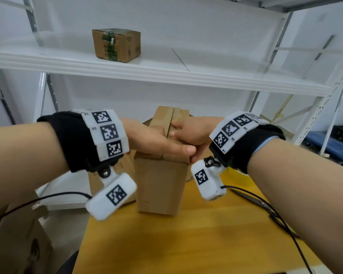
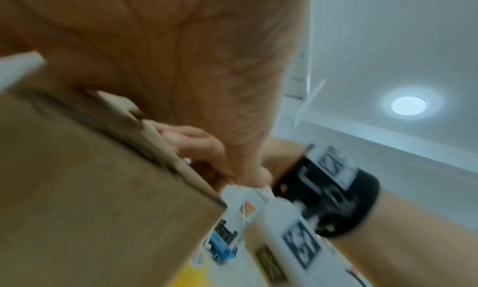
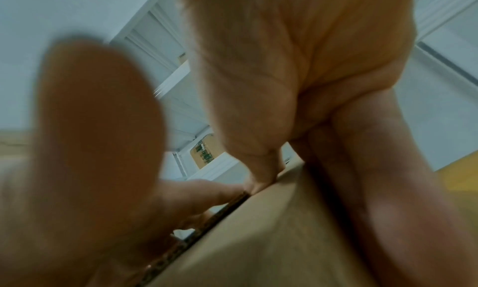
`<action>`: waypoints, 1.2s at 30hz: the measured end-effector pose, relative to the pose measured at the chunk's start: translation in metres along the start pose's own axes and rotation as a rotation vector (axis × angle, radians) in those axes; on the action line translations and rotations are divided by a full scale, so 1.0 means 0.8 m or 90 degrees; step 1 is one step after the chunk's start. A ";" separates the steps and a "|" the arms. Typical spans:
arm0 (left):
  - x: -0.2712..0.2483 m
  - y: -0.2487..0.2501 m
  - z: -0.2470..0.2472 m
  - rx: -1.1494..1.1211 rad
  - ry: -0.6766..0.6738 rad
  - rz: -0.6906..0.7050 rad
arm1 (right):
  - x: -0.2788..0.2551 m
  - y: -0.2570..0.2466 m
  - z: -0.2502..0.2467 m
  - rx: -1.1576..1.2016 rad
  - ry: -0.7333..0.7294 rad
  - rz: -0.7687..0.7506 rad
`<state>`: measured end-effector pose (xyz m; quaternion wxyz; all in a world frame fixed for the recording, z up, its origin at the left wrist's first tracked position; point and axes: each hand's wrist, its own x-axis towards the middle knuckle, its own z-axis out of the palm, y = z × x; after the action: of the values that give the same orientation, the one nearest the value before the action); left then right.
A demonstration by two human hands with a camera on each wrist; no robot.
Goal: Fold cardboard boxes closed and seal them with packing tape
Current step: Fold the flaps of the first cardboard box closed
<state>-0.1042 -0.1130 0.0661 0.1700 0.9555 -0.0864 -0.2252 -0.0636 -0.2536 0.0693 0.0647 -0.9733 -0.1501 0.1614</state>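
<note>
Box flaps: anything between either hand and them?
Nothing visible. The left hand and right hand both rest directly on the flaps of the box on the table.

- White metal shelf (image 1: pixel 166 74) spans the room against a white wall (image 1: pixel 206 22).
- Yellow wooden surface (image 1: pixel 186 244) below.
- Round ceiling light (image 2: pixel 408 105) glows.
- Blue cart (image 1: pixel 337 147) far right.
</note>
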 end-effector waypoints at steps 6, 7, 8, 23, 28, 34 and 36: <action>0.024 -0.015 0.028 0.031 0.186 -0.118 | 0.026 -0.004 0.012 0.187 -0.001 0.006; 0.027 -0.018 0.027 0.019 0.195 -0.119 | 0.026 -0.002 0.014 0.248 -0.004 0.018; 0.027 -0.019 0.023 0.017 0.191 -0.114 | 0.023 0.000 0.014 0.286 0.002 0.031; 0.040 -0.056 -0.015 0.130 0.045 0.040 | 0.045 0.010 0.022 -0.047 0.103 -0.158; 0.039 -0.051 0.009 0.237 0.079 0.035 | 0.061 0.077 0.023 -0.077 0.126 0.016; 0.031 -0.049 0.021 0.178 0.120 0.001 | 0.061 0.094 0.016 0.031 0.167 0.145; 0.027 -0.050 0.013 0.195 0.142 0.023 | 0.055 0.090 0.009 0.017 0.152 0.173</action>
<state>-0.0863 -0.0842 0.0343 0.0348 0.9875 -0.1176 -0.0993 -0.0069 -0.3078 0.0372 0.0725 -0.9959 -0.0064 0.0541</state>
